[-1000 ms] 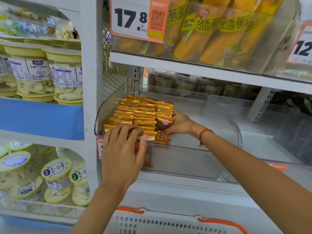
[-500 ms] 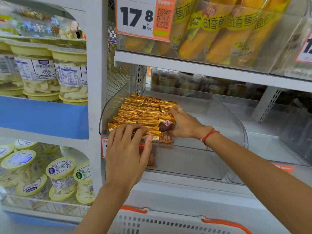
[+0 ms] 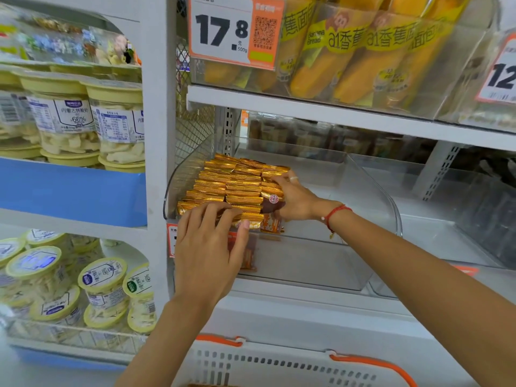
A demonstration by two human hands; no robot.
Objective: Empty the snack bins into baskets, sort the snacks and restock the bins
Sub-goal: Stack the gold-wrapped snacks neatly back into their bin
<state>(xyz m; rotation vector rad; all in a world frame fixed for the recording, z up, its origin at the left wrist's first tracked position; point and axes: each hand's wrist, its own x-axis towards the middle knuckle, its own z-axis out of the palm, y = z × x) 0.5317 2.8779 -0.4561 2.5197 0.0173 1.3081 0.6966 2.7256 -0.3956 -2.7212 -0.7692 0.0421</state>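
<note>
A clear plastic bin point(image 3: 392, 210) sits on the middle shelf. Gold snack packets point(image 3: 223, 188) stand in tight rows in its left part. My left hand point(image 3: 206, 247) rests on the front row, its fingers nearly straight and pressing on the packets. At the right side of the rows is my right hand point(image 3: 296, 201). Its fingers lie along the right row, and its thumb holds a tilted brown packet point(image 3: 272, 203) with a red and white seal. An orange packet point(image 3: 269, 223) lies below it at the bin's front.
A white basket point(image 3: 307, 364) with orange handles is below at the bottom edge. Another clear bin point(image 3: 452, 219) stands to the right. Banana bread packs point(image 3: 363, 57) fill the shelf above. Yellow-lidded jars point(image 3: 83, 118) line the left shelves.
My right hand's fingers have reached further back along the right row, with the brown packet still at the thumb. My left hand has stayed on the front row.
</note>
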